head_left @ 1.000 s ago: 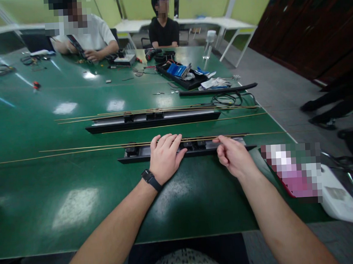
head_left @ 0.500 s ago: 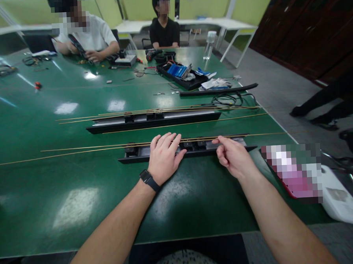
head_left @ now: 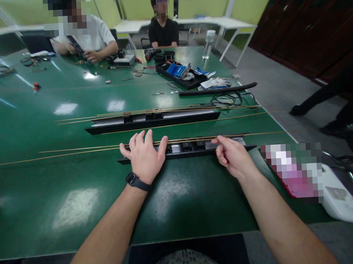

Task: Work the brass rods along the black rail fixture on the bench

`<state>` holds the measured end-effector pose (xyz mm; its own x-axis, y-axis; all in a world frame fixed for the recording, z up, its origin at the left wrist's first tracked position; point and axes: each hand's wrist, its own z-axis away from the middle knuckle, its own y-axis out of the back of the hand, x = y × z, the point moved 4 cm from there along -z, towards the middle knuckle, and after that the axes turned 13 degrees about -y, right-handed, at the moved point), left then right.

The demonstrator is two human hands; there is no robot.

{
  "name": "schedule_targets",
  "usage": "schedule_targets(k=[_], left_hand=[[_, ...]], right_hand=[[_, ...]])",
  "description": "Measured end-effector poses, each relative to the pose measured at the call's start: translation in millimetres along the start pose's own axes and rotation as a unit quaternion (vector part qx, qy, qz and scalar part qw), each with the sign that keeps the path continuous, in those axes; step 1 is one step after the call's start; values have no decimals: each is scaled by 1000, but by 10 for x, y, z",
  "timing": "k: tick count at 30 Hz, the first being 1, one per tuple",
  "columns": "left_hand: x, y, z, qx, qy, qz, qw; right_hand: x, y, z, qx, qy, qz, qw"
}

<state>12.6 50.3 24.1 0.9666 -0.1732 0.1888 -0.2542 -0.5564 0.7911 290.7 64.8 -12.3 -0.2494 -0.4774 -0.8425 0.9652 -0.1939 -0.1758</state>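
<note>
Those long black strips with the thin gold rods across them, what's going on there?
A person wearing a dark watch works over the nearer black strip. Their left hand lies spread over its left part, by the thin gold rods that run along it. Their right hand has its fingers at the same rods, near the strip's right end. A second black strip lies farther back, with more rods along it. Across the table, two other people sit.
</note>
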Motion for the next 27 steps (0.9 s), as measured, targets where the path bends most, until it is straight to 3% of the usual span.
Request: schedule_targets(k=[27], left_hand=[[60, 58, 22, -1, -12, -1, 1000]], right_hand=[[-10, -20, 10, 3, 8, 0, 1000]])
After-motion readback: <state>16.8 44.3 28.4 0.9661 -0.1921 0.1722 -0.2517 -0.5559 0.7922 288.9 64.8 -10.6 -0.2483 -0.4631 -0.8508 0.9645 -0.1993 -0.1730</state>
